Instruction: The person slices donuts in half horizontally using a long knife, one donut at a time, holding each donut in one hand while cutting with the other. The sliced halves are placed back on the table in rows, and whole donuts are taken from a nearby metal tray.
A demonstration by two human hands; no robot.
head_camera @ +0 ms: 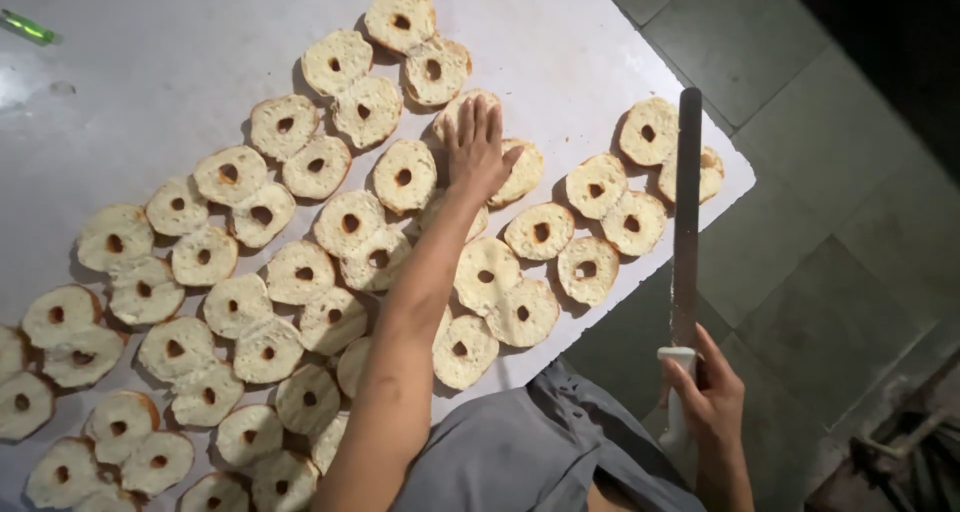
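— Where's your left hand (pixel 478 152)?
— Flat, fingers spread, its grip closed on nothing, pressing a halved bagel (pixel 520 172) on the desk (pixel 150 72). More halves lie all round it.
— And your right hand (pixel 712 397)?
— Its grip is wrapped tight round the knife (pixel 686 222)'s white handle, off the desk edge; the blade points away from it.

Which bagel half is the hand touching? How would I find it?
Start at the white table covered in cut bagel halves. Follow the outstretched left hand to the bagel half under its fingertips. It is the only half with fingers lying across it, hiding its hole.
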